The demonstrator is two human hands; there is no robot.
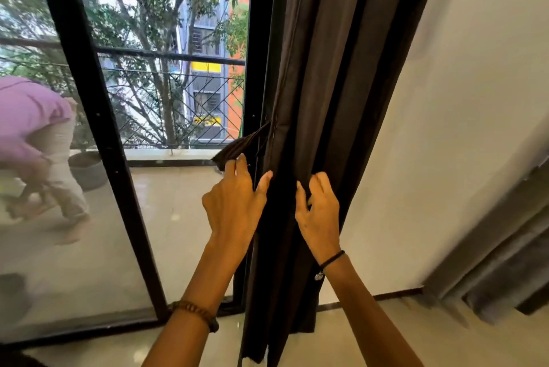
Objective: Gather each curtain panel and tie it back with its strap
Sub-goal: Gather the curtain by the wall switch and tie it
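Observation:
A dark brown curtain panel (323, 69) hangs gathered in folds at the right side of the glass door. Its matching strap (242, 144) sticks out to the left from behind the panel's left edge. My left hand (234, 203) holds the strap's free end in its fingers, with the thumb lying against the curtain's edge. My right hand (319, 209) grips a fold on the front of the panel, fingers curled into the cloth. Where the strap is fastened is hidden behind the curtain.
A black-framed glass sliding door (98, 129) stands to the left, with a balcony railing (178, 93) and a grey pot (87, 169) outside. A person in a pink shirt (29, 117) bends over on the balcony. A white wall (460, 99) and a grey furniture edge (505, 262) lie right.

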